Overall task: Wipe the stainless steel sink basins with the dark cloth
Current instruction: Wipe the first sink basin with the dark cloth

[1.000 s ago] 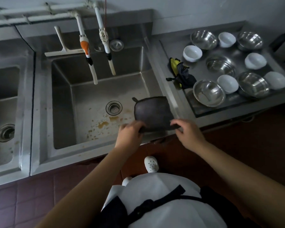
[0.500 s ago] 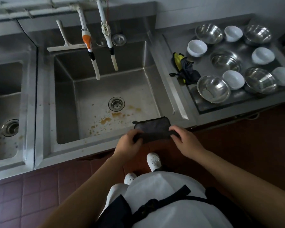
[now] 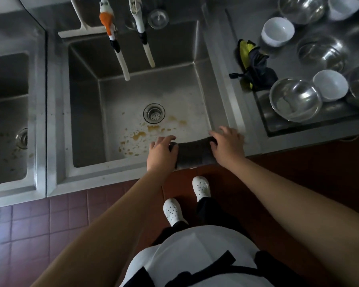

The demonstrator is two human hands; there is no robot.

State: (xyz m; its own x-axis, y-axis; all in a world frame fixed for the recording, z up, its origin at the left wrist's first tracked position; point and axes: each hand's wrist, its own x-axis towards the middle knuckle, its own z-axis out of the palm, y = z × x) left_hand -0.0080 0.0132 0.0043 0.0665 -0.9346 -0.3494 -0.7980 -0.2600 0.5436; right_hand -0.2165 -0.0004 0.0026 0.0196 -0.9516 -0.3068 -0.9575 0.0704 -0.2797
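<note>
Head view: looking down on a steel sink unit, person standing at its near edge
Dark cloth [image 3: 192, 153]: folded into a thick band, draped over the near rim of the middle basin [image 3: 153, 104], towards the basin's near right corner
Left hand [image 3: 162, 154]: on the cloth's left end, thumb and fingers curled onto the fold, gripping it
Right hand [image 3: 228, 147]: on the cloth's right end, fingers spread over the top and bent down onto the fabric; reads as a hold, thumb side hidden
Basin state: orange-brown stains [image 3: 142, 134] scattered on the floor just near of the drain [image 3: 154, 113]; judged not yet wiped
Left basin [image 3: 6, 112]: darker flecks on its floor, also untouched by the look of it
Handling: soft, limp, light; will sag and unfold if held by one edge, so best bunched or folded into a pad under one flat palm, fingers over the far edge; likely slippery on wet steel
Next move, as a judgement: carry the pad down to the stained patch and press while rubbing; dried marks may need repeated passes
Hazard: two hoses [image 3: 120, 59] hang over the far half of the basin and could snag a wide sweep
Right surface: steel bowls [image 3: 294, 100], white bowls [image 3: 277, 32], a yellow-and-dark bundle [image 3: 255, 67], all well apart from the hands
</note>
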